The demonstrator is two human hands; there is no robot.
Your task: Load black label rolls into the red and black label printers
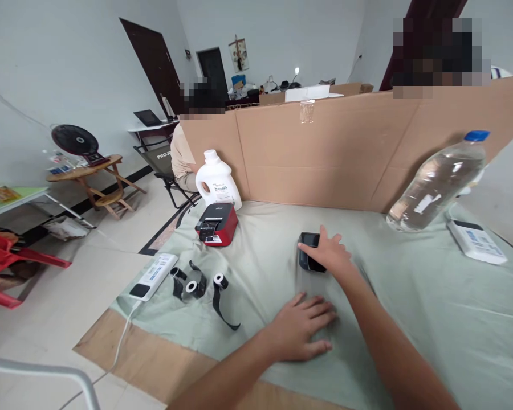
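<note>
Fingers point(324, 235) of the right hand point(335, 254) spread wide over a black handheld device point(310, 263) on the counter's green cloth point(271, 245); whether they grip it, I cannot tell. Nearer, the left hand point(298, 330) lies flat, fingers apart. Black rolls point(192, 288) and a red printer point(227, 226) sit leftward.

We face a wooden tabletop point(154, 350) draped in creased, pale green cloth point(265, 267), the wood showing along its near edge. At the back left stand a white jug point(219, 181) and, just in front, a red-and-black box point(222, 225). Nearer us lie three black rolls point(192, 288) with trailing strips point(217, 303), beside a flat white device point(156, 275). A dark rectangular gadget point(310, 238) lies near the middle. At right are a clear bottle point(440, 185) and a second white device point(476, 240). A cardboard panel point(303, 159) stands along the far edge.
</note>
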